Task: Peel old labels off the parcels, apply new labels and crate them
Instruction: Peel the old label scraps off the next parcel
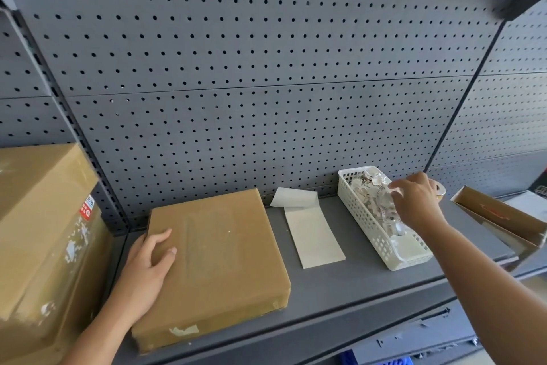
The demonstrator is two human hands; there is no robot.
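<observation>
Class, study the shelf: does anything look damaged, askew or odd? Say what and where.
The label strip beside the flat parcel curls over at its far end instead of lying flat. The parcel's front edge bears a torn white scrap, seemingly label residue.

bare shelf (340, 290) gap, parcel (216, 261), basket (370, 231)

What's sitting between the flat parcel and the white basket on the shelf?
A pale label strip, its far end curled, lies on the shelf between flat parcel and white basket. Head view.
</observation>
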